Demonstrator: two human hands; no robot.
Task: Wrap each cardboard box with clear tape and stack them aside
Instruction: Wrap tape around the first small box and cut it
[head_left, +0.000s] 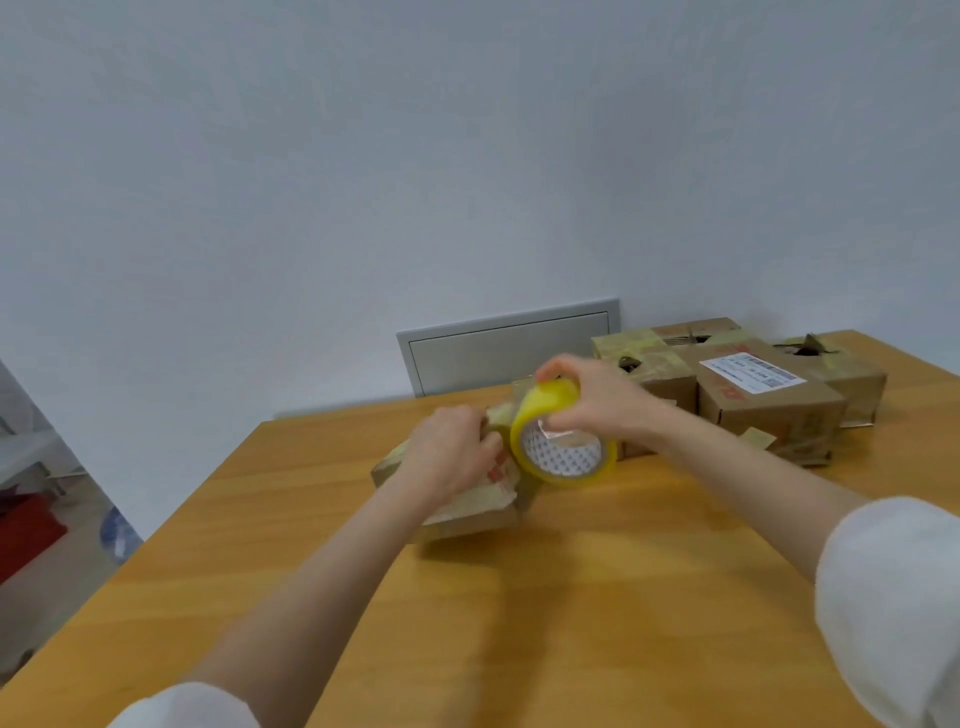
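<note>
Head view: small brown cardboard box lies mid wooden table. Left hand curls its fingers on the box top, pinning it. Right hand grips yellowish clear-tape roll just right of box, thumb over rim, fingers thru core. Box prob light, stiff-ish but crumpled, slick w/ tape; hold by edges. Taped boxes sit behind-right of it.

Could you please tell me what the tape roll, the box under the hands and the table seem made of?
The tape roll looks like glossy, yellowish clear plastic film on a printed white core, probably card. The box is matte brown cardboard, creased. The table appears wood or wood-look laminate: smooth, visible grain.
</note>
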